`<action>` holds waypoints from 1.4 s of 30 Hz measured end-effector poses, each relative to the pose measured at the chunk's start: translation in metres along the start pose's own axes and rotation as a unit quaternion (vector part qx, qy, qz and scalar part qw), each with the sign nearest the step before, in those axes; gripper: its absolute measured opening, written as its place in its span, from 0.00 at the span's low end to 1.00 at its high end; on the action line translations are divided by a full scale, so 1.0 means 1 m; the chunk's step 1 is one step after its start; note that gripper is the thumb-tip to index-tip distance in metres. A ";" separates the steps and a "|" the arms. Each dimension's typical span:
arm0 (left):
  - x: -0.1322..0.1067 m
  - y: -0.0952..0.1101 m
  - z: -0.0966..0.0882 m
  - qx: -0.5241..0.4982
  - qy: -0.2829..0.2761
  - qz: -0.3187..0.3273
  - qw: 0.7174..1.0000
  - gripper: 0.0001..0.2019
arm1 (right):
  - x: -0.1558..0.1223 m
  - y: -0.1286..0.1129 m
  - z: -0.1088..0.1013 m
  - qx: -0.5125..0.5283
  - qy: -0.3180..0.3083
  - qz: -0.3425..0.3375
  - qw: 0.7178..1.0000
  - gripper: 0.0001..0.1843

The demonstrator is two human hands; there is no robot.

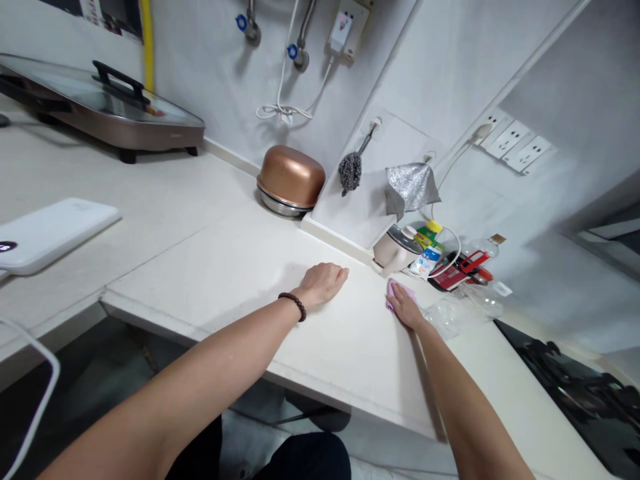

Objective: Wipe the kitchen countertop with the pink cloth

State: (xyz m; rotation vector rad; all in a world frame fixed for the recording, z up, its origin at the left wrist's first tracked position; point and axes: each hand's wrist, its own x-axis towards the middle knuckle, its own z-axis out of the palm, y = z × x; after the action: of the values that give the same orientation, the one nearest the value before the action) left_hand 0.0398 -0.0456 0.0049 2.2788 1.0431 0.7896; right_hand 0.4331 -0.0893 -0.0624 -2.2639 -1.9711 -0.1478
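Note:
My left hand (323,283) rests on the white counter (240,267) with its fingers curled under, holding nothing; a dark bead bracelet sits on that wrist. My right hand (406,308) presses flat on a small pink cloth (395,291) on the counter, near the back corner. The cloth shows only at the fingertips; the hand hides the rest of it.
A copper pot (291,177) stands upside down at the back. A small pink cooker (395,249), bottles, a red item and clear plastic (460,307) crowd the right corner. An electric grill (100,107) sits far left, a white slab (50,233) near left, a black hob (575,387) right.

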 end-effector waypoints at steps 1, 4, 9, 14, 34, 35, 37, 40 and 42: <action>0.001 -0.001 0.000 -0.003 0.002 -0.001 1.000 0.27 | 0.007 0.002 0.000 -0.002 -0.003 0.008 1.000 0.41; 0.002 -0.004 -0.002 -0.011 0.008 -0.010 1.000 0.28 | 0.018 0.002 0.001 -0.002 -0.006 0.025 1.000 0.42; 0.002 -0.005 -0.005 -0.002 0.017 -0.017 1.000 0.27 | -0.006 -0.013 -0.001 -0.008 -0.008 0.025 1.000 0.40; 0.000 -0.004 -0.008 0.004 0.028 -0.021 0.999 0.28 | -0.082 -0.035 -0.012 0.012 -0.009 -0.032 0.999 0.40; -0.003 0.002 0.006 0.012 0.007 0.019 1.000 0.27 | -0.176 -0.052 -0.036 0.052 -0.018 -0.066 0.996 0.36; -0.003 0.002 0.006 0.013 0.005 0.017 1.000 0.26 | -0.164 -0.051 -0.033 0.053 -0.016 -0.064 0.996 0.37; -0.003 0.004 0.005 0.017 0.002 0.012 1.000 0.26 | -0.136 -0.048 -0.027 0.052 -0.013 -0.061 0.997 0.39; -0.003 0.004 0.005 0.025 0.003 0.004 1.000 0.27 | -0.094 -0.049 -0.019 0.044 -0.016 -0.046 0.998 0.42; -0.002 0.004 0.005 0.024 0.004 0.003 1.000 0.27 | -0.069 -0.055 -0.015 0.031 -0.025 -0.022 0.999 0.43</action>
State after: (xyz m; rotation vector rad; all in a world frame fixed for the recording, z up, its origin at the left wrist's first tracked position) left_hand 0.0439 -0.0501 0.0037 2.3218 1.0686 0.7847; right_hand 0.3693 -0.1521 -0.0566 -2.2076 -2.0211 -0.0339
